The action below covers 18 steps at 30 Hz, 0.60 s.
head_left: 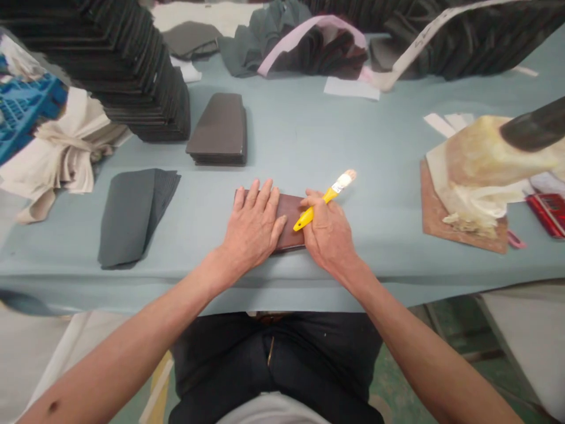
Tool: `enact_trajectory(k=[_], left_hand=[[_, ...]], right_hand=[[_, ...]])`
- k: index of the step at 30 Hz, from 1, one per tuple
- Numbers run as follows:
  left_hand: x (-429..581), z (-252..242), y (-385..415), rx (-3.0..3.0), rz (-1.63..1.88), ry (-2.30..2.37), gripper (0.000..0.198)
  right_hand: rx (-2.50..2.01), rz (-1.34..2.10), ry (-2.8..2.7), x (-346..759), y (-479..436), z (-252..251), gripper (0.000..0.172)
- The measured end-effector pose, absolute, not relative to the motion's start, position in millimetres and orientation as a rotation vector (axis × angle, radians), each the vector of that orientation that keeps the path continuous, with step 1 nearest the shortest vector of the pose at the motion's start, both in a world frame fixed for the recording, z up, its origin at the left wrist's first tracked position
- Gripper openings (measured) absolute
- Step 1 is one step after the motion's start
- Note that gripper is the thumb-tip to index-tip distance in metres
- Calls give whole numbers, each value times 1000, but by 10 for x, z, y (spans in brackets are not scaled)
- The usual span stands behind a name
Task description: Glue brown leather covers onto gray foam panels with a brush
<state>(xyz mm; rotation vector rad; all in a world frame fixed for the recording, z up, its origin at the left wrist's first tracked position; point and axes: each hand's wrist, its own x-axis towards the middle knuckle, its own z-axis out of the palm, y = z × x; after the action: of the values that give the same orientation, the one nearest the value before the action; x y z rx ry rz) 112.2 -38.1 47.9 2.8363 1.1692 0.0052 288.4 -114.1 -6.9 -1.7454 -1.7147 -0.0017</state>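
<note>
My left hand [255, 227] lies flat with fingers spread on a dark brown, leather-like piece [290, 213] near the table's front edge. My right hand [332, 235] grips a small brush with a yellow handle [304, 220]. The brush's pale, crusted bristles point up and away to the right, clear of the brown piece. The heel and curled fingers of that hand rest at the piece's right end. Both hands cover much of the piece, so I cannot tell whether it is one layer or several.
A neat brown stack [217, 126] sits behind my left hand, beside a tall dark stack [145, 76]. Fanned dark grey pieces [128, 215] lie at left. At right, a yellowish glue-crusted container [477, 153] stands on a brown board [435, 215]. Dark bundles [459, 44] line the back.
</note>
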Motion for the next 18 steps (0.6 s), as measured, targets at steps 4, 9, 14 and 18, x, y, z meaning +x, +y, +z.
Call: enact_trajectory(k=[4,9,14,18], left_hand=[[1318,466,-457,2838,-31,1009,65],[1292,414,-442,2852,4,985,67],[1077,393,-337,2778,42,1148,70],[869,396,-215,2670,5,1261,72]], right_hand=[[-1744,7,-1701,2896,-1138,-97,31],[-1742,-21,-1708,2906,-1150,-92,33],[-1757,-46,-1724,2902,-1163,-65,35],[-1801,-16,-1715,2909,-1176,-45,33]])
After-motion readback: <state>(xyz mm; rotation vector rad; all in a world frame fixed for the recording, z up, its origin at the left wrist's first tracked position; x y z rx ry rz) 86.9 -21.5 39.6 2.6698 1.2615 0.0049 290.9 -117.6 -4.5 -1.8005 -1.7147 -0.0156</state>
